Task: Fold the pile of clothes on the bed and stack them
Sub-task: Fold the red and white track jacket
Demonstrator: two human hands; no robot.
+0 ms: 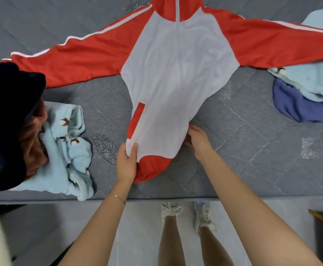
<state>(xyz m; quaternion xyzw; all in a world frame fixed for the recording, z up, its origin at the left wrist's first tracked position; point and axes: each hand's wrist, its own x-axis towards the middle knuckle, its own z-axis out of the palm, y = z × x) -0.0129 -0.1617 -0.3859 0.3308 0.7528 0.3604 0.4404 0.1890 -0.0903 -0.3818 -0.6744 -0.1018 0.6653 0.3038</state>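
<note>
Jacket (178, 73) — red and white — lies spread zip-up on the bed (252, 141), sleeves out to both sides. Left hand (127, 162) pinches the hem's near corner, thumb on top. Right hand (198, 142) meets the opposite hem edge, fingers curled there — whether they clamp it, I cannot tell. A pile (41, 141) sits left; more clothes (306, 96) right.

I am reaching both bare arms forward. My left grip (127, 163) is pinching the jacket (176, 73) hem, thumb on top, fingers under. My right grip (198, 142) is holding the hem's other side, fingers curling under the edge.
</note>
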